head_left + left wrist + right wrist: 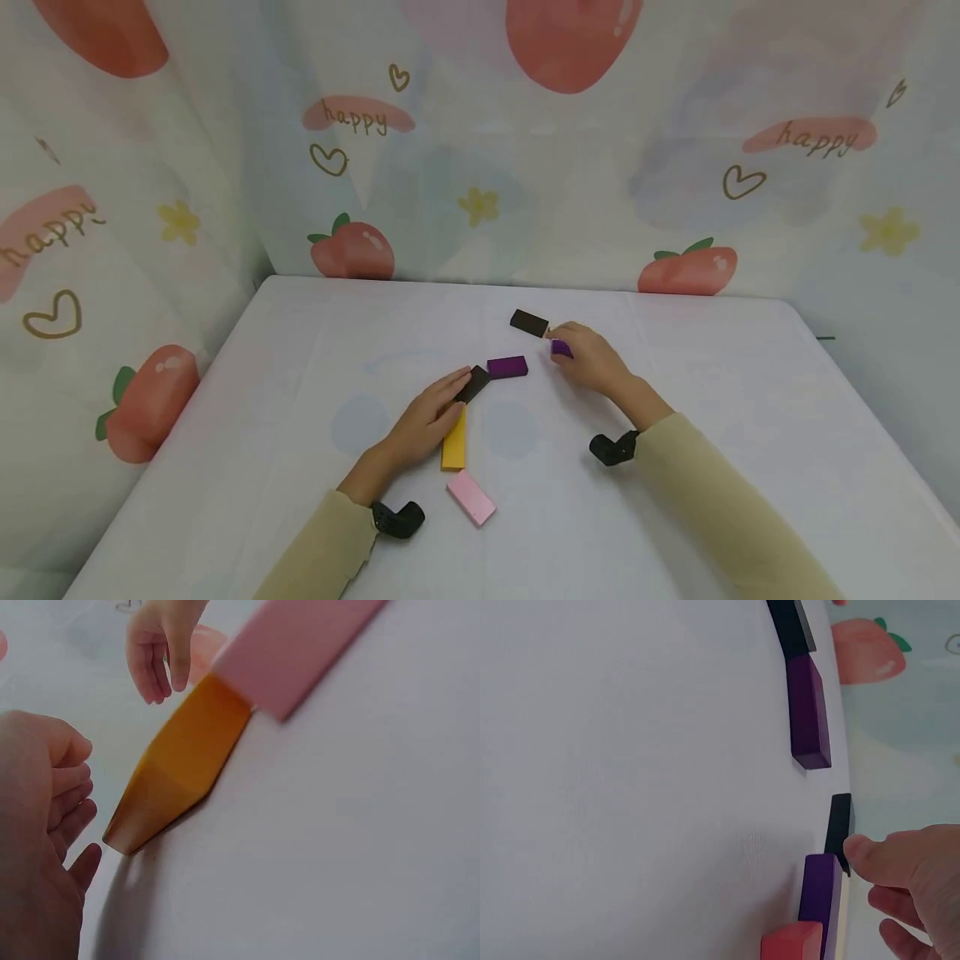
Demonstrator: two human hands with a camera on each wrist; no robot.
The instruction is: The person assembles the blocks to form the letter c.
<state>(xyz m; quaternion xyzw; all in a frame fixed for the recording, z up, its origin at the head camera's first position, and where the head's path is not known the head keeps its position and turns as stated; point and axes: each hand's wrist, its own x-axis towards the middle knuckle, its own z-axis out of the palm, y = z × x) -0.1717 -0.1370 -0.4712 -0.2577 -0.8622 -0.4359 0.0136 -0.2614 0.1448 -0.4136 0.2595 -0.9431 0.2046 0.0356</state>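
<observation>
My left hand (420,421) lies low over the table, its fingers extended along the left side of a black block (474,384). Its fingertips overlap the upper end of a yellow block (180,742). A pink block (471,498) follows the yellow one toward me. At the far right of the row, my right hand (588,358) reaches down beside a second black block (839,825), the thumb tip right at its end. Close by that hand stand a purple block (820,889), a red block (793,943) and the edge of a cream one (843,915). Nothing shows gripped in either hand.
Another purple block (507,367) lies between the two black ones, with a gap before the farther black block. All rest on a white tablecloth (300,467). A printed curtain (570,183) rises behind the table's far edge. Each wrist wears a black camera (397,519).
</observation>
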